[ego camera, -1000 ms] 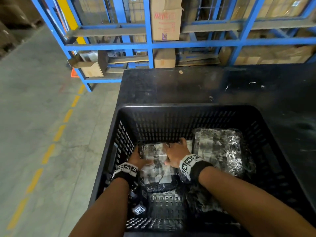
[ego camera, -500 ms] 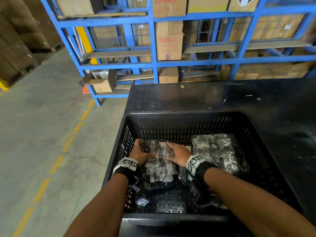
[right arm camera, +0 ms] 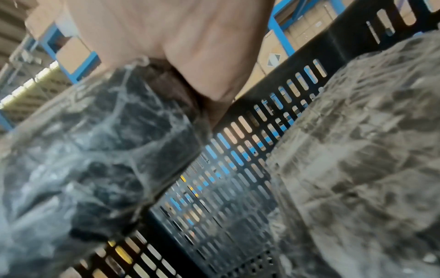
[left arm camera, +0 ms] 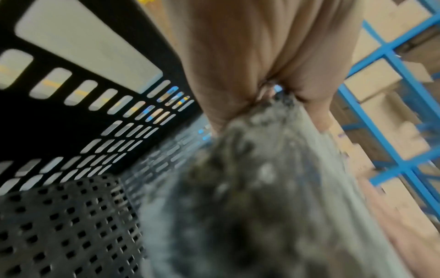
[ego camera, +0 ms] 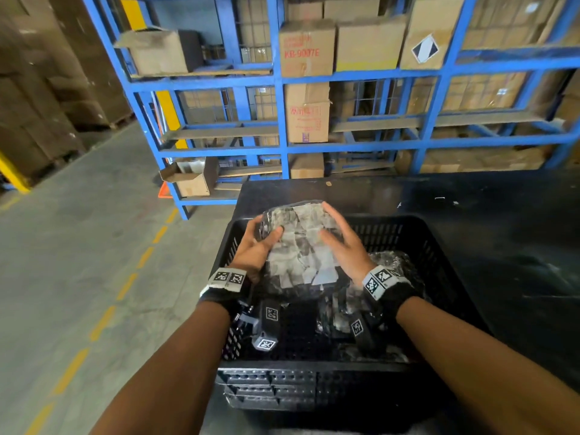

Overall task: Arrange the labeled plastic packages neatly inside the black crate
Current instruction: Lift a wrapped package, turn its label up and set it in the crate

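A bundle of labeled plastic packages (ego camera: 301, 246) (left arm camera: 262, 188) (right arm camera: 95, 150) is held tilted above the far left part of the black crate (ego camera: 439, 262) (left arm camera: 71, 131) (right arm camera: 238, 169). My left hand (ego camera: 257, 246) (left arm camera: 238, 56) grips its left edge, thumb on top. My right hand (ego camera: 342, 243) (right arm camera: 178, 37) holds its right edge, fingers curved round the side. A second wrapped bundle (ego camera: 395, 262) (right arm camera: 369, 150) lies on the crate floor at the right. More plastic (ego camera: 339, 321) shows low in the crate under my right wrist.
The crate stands on a black table (ego camera: 502, 246) that runs off to the right and back. Blue racks (ego camera: 282, 146) with cardboard boxes (ego camera: 307, 114) stand behind it. Grey floor with a dashed yellow line (ego camera: 125, 287) lies to the left.
Both hands have lifted the bundle from the crate floor at the left to above the far rim. The bundle at the right has stayed put.
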